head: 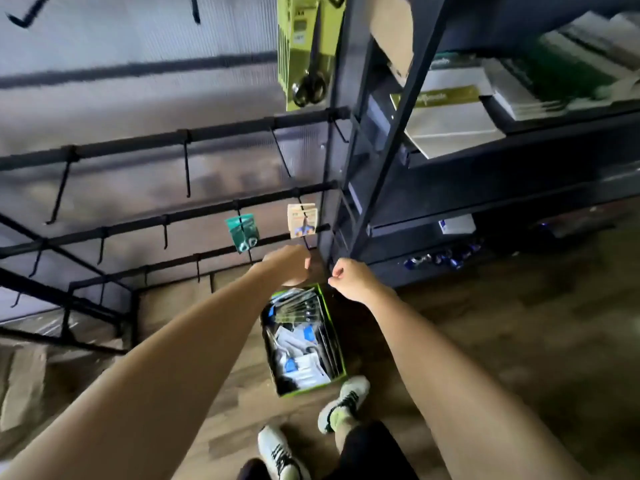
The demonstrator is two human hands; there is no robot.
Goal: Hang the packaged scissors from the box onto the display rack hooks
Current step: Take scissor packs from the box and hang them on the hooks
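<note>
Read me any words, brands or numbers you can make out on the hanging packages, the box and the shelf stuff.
None can be read.
Green scissors package: print blurred.
Teal package: too small.
Beige package: too small.
Box on the floor: labels inside too small.
Booklet on the shelf: pale script, blurred.

wood-plank floor, pale ribbed wall, dark metal shelving stacked with books at right.

Bare hooks leftward; shelving upright blocks right.
</note>
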